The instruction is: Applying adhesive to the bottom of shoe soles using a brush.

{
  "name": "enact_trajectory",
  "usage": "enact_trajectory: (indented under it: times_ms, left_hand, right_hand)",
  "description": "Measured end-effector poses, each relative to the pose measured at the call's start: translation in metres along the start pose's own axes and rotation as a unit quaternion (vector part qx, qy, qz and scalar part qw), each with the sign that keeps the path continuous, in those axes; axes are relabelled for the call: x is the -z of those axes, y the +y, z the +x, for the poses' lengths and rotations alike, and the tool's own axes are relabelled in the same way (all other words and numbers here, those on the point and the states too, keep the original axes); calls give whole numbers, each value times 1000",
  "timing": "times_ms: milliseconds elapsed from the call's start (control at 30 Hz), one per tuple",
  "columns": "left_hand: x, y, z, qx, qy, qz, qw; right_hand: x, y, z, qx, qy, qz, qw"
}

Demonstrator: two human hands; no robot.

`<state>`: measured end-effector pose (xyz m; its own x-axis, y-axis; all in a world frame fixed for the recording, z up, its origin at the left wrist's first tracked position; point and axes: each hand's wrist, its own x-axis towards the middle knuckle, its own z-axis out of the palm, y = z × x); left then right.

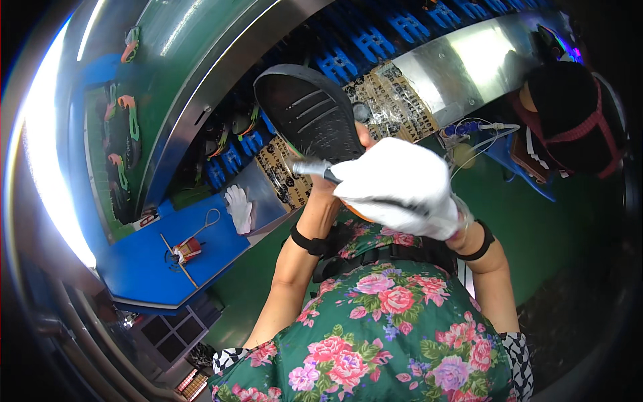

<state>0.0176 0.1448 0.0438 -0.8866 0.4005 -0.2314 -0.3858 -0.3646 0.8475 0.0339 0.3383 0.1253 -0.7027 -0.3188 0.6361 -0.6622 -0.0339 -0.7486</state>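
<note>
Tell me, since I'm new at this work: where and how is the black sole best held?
Probably by the near end of the black sole, coming from the near side and gripping around its edge. That end looks narrower and faces back toward the wearer; the left hand holds it there, partly hidden. The broad, rounded end points away, with no hand visible on it.

Head camera: faces down from the wearer's head, over a floral garment (375, 342)
Right hand (402, 187): close, near centre
Blue table (140, 271): farther, lower left
</note>
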Motion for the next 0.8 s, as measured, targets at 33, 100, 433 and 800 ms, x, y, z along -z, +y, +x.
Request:
enact_trajectory:
  times_ms: [33,100,433,800]
  left_hand:
    - [-3,-1,0,-43,-54,-124,990]
    - [-3,2,-2,-94,-88,-220,967]
    - [-1,12,4,-91,-133,-260,952]
    - [6,22,8,-148,-98,-232,956]
  right_hand:
    - [0,1,-3,-17,-4,3,1000]
    - [-1,2,-9,-53,21,32,998]
    - [-9,-2,-10,-73,78,-9,994]
    - [-9,-4,-16,-56,45,-53,996]
